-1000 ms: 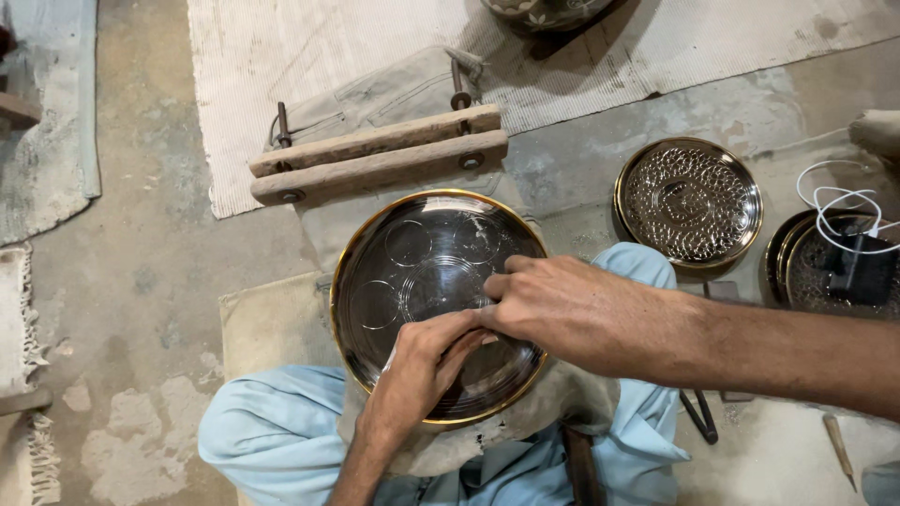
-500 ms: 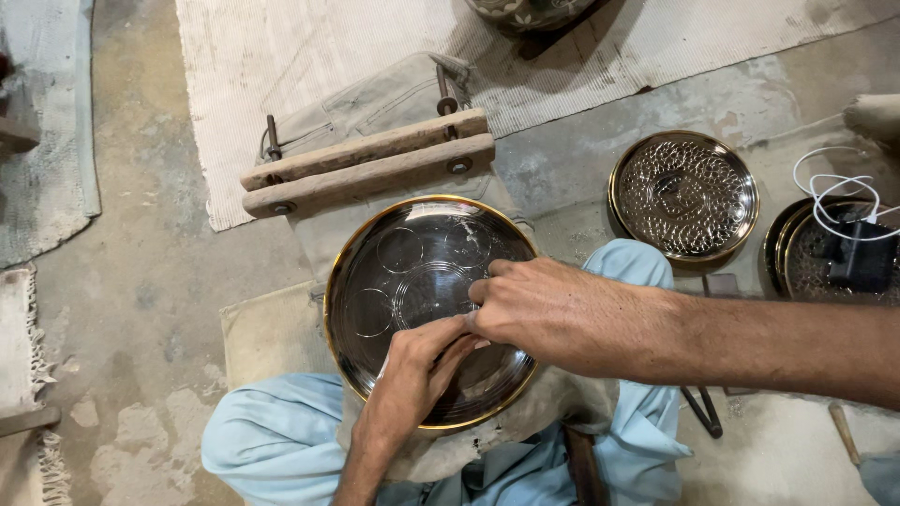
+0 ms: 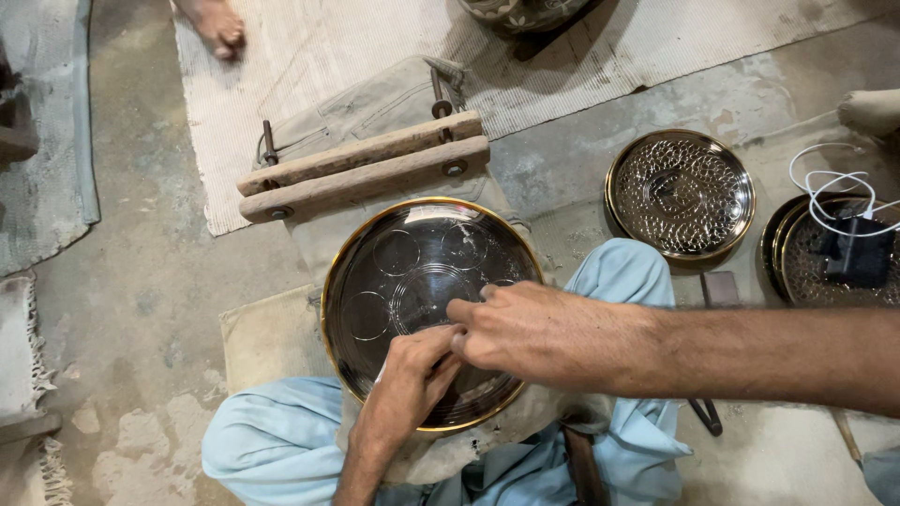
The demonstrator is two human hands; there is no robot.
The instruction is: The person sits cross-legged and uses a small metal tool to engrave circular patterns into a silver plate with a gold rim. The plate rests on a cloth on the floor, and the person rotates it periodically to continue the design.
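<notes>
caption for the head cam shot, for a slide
Both hands, left hand and right hand, meet on a dark gold-rimmed round tray.

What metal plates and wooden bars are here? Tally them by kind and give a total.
Dark plate with gold rim and scribed circles, under both hands: 1
Embossed silver-toned plates on the floor at right: 2, the second cut by the frame edge and partly covered by a cable
Wooden bars bolted side by side: 2
Total: 5

A metalworker's floor workshop: bare concrete floor (image 3: 141, 281), a wooden clamp (image 3: 361, 167) just beyond the fingers (image 3: 464, 311), worked brass trays (image 3: 680, 192) off to their right, worn mats (image 3: 309, 47) spread around.
</notes>
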